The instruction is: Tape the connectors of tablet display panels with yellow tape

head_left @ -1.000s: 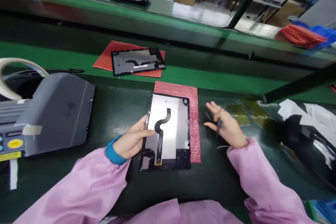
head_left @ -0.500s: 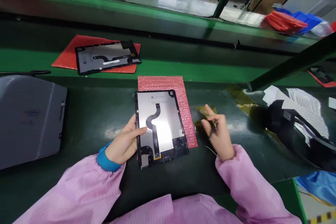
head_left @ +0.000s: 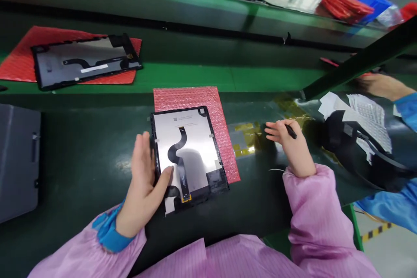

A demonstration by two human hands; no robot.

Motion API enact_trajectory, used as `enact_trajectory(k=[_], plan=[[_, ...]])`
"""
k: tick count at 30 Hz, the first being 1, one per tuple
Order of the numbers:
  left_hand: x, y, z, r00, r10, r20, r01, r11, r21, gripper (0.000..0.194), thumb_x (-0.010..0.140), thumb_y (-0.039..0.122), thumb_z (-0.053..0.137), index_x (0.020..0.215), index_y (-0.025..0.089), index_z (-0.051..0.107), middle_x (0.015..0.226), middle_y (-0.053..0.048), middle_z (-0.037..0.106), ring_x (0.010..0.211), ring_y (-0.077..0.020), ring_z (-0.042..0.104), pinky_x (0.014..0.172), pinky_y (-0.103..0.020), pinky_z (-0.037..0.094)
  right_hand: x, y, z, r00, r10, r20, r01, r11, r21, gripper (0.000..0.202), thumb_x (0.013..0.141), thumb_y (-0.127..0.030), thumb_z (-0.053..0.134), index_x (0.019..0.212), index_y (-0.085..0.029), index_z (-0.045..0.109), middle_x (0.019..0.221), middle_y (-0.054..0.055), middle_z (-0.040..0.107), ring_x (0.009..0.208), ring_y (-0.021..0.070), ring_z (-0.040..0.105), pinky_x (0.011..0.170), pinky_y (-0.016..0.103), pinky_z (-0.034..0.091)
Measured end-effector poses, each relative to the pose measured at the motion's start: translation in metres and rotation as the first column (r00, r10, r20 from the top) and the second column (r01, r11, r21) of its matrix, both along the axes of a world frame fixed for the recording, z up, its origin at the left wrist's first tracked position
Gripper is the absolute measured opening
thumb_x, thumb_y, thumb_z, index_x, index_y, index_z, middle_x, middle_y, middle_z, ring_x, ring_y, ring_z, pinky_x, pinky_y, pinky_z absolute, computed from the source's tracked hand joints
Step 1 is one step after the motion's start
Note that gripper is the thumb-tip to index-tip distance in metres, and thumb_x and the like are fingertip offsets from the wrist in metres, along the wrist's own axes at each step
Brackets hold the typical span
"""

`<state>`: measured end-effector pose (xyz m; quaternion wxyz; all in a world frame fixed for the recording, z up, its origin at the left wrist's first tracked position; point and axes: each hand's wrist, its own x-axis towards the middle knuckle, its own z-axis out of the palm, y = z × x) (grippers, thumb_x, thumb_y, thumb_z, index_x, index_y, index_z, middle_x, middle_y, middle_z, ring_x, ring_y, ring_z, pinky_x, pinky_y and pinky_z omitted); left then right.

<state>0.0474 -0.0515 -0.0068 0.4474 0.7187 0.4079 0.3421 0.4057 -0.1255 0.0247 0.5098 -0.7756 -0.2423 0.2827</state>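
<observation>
Two grips, in different states: the left grip (head_left: 140, 193) has thumb and fingers apart, the fingers raised along the left edge of the display panel (head_left: 197, 152) and the thumb over its face; whether it presses there, I cannot tell. The right grip (head_left: 291, 147) is closed loosely around a black tool (head_left: 291, 131), its fingers extended leftward.

So the panel lies immediately right of the left grip, much the nearer one. Its long axis runs away from the wearer, the far end leaning slightly left. A black flex cable (head_left: 183, 178) winds down the silver back. Beneath, red bubble wrap (head_left: 222, 139) shows past the far and right edges; amber tape (head_left: 249, 139) on the desk (head_left: 250, 208) comes between wrap and right grip.

Fine print and a small square code sit near the panel's far edge, with more print on the cable, all too small to read. Farther off, at left, a second panel (head_left: 87, 52) bears a white strip, no writing legible. No brand can be read.
</observation>
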Motion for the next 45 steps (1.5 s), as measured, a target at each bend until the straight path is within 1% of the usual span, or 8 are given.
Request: enact_trajectory(k=[2,5,12,16,23,31,39,45], plan=[[-0.002,0.000,-0.003,0.963,-0.056,-0.262,0.137,0.944,0.299,0.085,0.106,0.022,0.052,0.173,0.033,0.002,0.176,-0.014,-0.004,0.162,-0.0354,-0.009,0.125,-0.068,0.013,-0.002,0.002,0.012,0.992,0.001,-0.129,-0.012,0.996,-0.084,0.083,0.054,-0.076,0.089,0.099,-0.018,0.051,0.117,0.012,0.072,0.101,0.0256,0.076,0.086,0.037,0.065],[0.000,0.003,-0.003,0.837,-0.030,-0.547,0.342,0.808,0.480,0.070,0.105,0.017,0.048,0.168,0.018,0.020,0.171,-0.026,0.015,0.160,-0.0479,0.000,0.114,-0.078,0.030,-0.011,0.006,0.022,0.977,0.017,-0.211,-0.043,0.992,-0.117,0.091,0.042,-0.072,0.095,0.098,-0.018,0.048,0.121,0.011,0.070,0.103,0.0262,0.075,0.090,0.036,0.064],[-0.001,0.006,0.002,0.794,-0.095,-0.600,0.488,0.687,0.537,0.051,0.104,0.018,0.050,0.154,0.012,0.045,0.172,-0.020,0.021,0.160,-0.0485,-0.001,0.123,-0.071,0.014,-0.021,-0.003,0.003,0.952,0.292,0.094,-0.289,0.956,-0.047,0.057,0.098,-0.072,0.054,0.115,-0.019,0.065,0.090,0.004,0.062,0.068,0.0109,0.056,0.068,0.027,0.048],[-0.008,0.011,0.001,0.763,-0.306,-0.570,0.620,0.596,0.510,0.048,0.107,0.034,0.046,0.152,0.017,0.054,0.172,-0.012,0.026,0.162,-0.0409,0.006,0.129,-0.059,0.005,-0.043,-0.024,-0.011,0.955,0.296,0.011,-0.295,0.955,-0.036,0.032,0.094,-0.049,0.070,0.102,-0.020,0.058,0.082,0.001,0.061,0.058,0.0105,0.048,0.056,0.026,0.040],[-0.008,0.013,-0.003,0.741,-0.298,-0.601,0.630,0.617,0.471,0.055,0.107,0.040,0.048,0.153,0.011,0.052,0.170,-0.017,0.028,0.163,-0.0391,0.006,0.130,-0.055,0.006,-0.063,-0.039,-0.010,0.962,0.269,-0.054,-0.272,0.960,-0.071,0.028,0.088,-0.031,0.075,0.101,-0.020,0.053,0.092,0.002,0.068,0.056,0.0083,0.047,0.054,0.023,0.038],[-0.008,0.011,-0.002,0.748,-0.309,-0.587,0.618,0.647,0.446,0.054,0.107,0.037,0.050,0.154,0.009,0.046,0.171,-0.018,0.026,0.163,-0.0383,0.004,0.130,-0.054,0.006,-0.056,-0.032,-0.012,0.966,0.243,-0.084,-0.247,0.968,-0.041,0.032,0.087,-0.041,0.078,0.089,-0.017,0.056,0.076,0.003,0.065,0.050,0.0071,0.051,0.043,0.017,0.037],[-0.021,0.012,0.009,0.862,-0.410,-0.299,0.501,0.783,0.368,0.042,0.104,0.011,0.050,0.146,0.012,0.045,0.158,-0.015,0.048,0.162,-0.0257,0.021,0.131,-0.047,0.027,-0.090,-0.046,0.002,0.920,0.319,-0.228,-0.266,0.935,0.236,0.031,0.097,-0.034,0.073,0.083,-0.017,0.050,0.072,-0.001,0.063,0.051,0.0065,0.053,0.040,0.012,0.033],[-0.039,0.008,0.014,0.785,-0.564,-0.256,0.616,0.670,0.414,0.038,0.101,0.002,0.049,0.138,0.011,0.052,0.142,-0.009,0.064,0.151,-0.0220,0.044,0.130,-0.041,0.033,-0.135,-0.059,0.004,0.734,0.576,-0.359,-0.455,0.810,0.370,0.019,0.105,-0.021,0.060,0.090,-0.018,0.047,0.078,-0.001,0.065,0.052,0.0049,0.057,0.041,0.009,0.037]])
